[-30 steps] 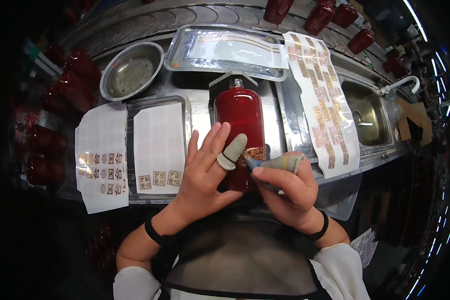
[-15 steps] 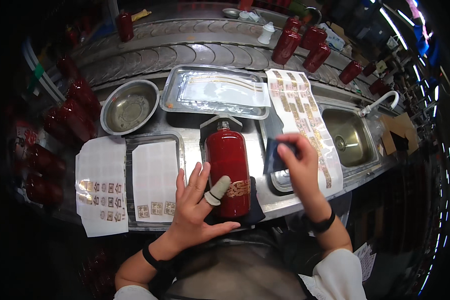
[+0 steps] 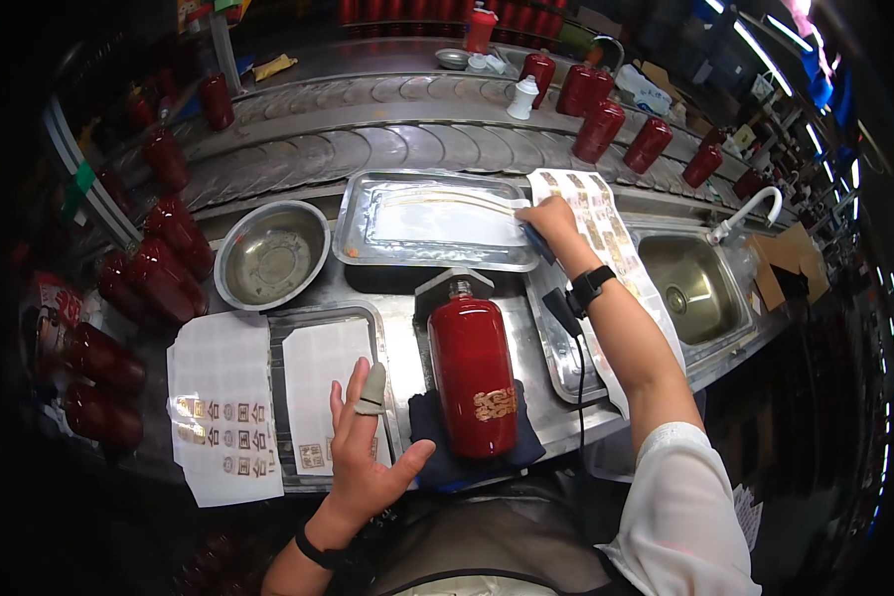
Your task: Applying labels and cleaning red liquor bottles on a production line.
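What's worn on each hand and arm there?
Left hand: grey-green finger cot with a dark band, and a slim black wristband. Right hand: broader black wrist strap, a black cable hanging beside it. The right sleeve is white.

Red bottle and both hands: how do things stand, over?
Left hand open, empty. Right hand holding dark blue piece, at right end of white sheet in metal tray. Red bottle lying, gold decal near base, nothing covering it.

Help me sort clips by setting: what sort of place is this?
Probably a bottle-decorating workshop: glossy red shouldered bottles along a grey segmented metal conveyor, gold-printed white paper sheets, and a gold-marked red bottle lying in front.
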### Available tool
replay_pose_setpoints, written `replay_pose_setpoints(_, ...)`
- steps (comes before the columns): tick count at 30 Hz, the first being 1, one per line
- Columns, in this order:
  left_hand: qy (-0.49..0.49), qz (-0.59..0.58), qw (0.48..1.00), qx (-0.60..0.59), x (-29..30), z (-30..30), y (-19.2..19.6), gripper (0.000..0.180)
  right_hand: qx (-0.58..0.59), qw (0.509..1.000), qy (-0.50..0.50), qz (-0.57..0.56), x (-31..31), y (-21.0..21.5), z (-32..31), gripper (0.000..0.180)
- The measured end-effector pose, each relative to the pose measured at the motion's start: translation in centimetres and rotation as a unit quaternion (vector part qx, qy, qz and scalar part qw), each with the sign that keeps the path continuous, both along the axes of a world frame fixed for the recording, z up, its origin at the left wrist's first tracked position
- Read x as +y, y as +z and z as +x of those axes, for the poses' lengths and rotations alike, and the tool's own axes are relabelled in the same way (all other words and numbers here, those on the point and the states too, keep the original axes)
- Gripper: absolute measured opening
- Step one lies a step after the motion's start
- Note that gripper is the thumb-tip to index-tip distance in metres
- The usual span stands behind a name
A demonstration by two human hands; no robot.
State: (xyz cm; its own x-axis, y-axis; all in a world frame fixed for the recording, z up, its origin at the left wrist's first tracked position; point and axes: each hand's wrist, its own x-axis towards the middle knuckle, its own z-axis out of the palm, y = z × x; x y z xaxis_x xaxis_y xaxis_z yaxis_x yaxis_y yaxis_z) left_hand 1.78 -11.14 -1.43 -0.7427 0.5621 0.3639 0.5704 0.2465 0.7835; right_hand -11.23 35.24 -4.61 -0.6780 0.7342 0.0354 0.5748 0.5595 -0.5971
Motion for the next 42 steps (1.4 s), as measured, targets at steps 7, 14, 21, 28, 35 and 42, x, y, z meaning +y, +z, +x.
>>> replay_pose_setpoints(7, -0.009, -0.006, 1.000, 0.004, 0.2, -0.6, -0.2, 0.087, 0.057, 0.995, 0.048, -0.060, 1.2, -1.3, -0.1, 0.031)
replay_pose_setpoints(14, -0.009, -0.006, 1.000, 0.017, 0.8, -0.9, 0.2, 0.086, -0.002, 0.995, 0.047, 0.086, 1.3, 0.4, 0.8, 0.025)
replay_pose_setpoints(21, 0.001, -0.013, 1.000, 0.005, 0.6, -1.3, 1.7, 0.086, 0.006, 0.974, 0.059, 0.218, -2.2, 2.8, 2.1, 0.019)
replay_pose_setpoints(28, 0.052, 0.123, 0.962, -0.238, 0.8, -3.5, 6.3, 0.052, 0.138, 0.942, 0.234, 0.198, -6.3, 8.9, 2.8, 0.021)
replay_pose_setpoints(35, -0.021, 0.210, 0.977, -0.025, 9.1, -11.0, 11.1, 0.038, 0.211, 0.868, 0.393, 0.218, -15.7, 16.8, 5.6, 0.016)
replay_pose_setpoints(42, -0.232, 0.146, 0.946, -0.171, 11.0, -10.1, 11.7, 0.026, 0.258, 0.897, 0.356, -0.053, -16.0, 18.5, 13.9, 0.016)
